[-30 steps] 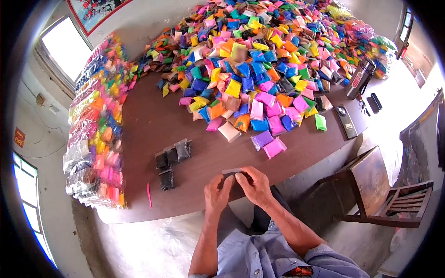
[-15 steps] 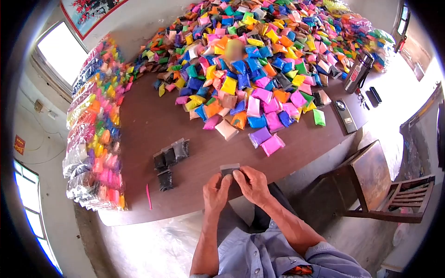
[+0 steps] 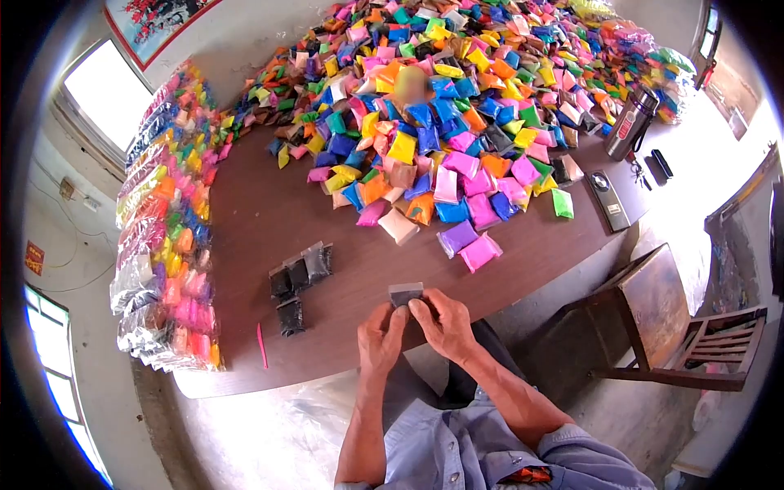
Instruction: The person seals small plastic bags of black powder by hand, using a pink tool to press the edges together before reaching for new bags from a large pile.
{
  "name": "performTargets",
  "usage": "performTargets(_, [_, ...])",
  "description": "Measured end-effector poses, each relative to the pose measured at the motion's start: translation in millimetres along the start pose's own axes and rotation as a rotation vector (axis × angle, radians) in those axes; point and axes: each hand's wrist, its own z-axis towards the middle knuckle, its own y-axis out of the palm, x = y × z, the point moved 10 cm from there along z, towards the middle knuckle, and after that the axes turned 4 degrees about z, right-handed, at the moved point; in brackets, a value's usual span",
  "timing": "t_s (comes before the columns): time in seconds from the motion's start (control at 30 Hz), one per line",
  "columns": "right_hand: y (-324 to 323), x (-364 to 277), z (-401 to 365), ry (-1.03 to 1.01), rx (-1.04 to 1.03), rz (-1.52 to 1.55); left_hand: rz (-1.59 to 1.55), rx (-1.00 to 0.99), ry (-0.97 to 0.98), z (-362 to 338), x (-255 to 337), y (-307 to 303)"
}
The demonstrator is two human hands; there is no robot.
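Note:
Between my two hands, over the table's near edge, is a small black packet [image 3: 406, 295] with a clear strip along its top. My left hand [image 3: 380, 336] pinches its left side with fingers curled. On its right side my right hand [image 3: 443, 321] grips it, thumb on the face. To the left, several black packets [image 3: 300, 273] lie in a cluster on the brown table [image 3: 253, 204], one of them [image 3: 291, 317] closest to me. A thin pink strip [image 3: 262, 346] lies left of that one.
A large heap of colourful packets [image 3: 403, 149] covers the table's far side. Bundled packets [image 3: 167, 245] are stacked along the left edge. A steel thermos [image 3: 632, 124], a grey device [image 3: 607, 202] and keys [image 3: 639, 173] lie at the right. A wooden chair [image 3: 657, 314] stands right of me.
The black packet has tilted slightly, so more of its face shows between my hands. Otherwise my hands and the things on the table look the same.

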Motion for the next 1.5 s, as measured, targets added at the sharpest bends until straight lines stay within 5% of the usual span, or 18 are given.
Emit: performTargets(1.5, [2,1,0,0.075,-0.083,0.054,-0.095,-0.004,-0.040,4,-8,-5])
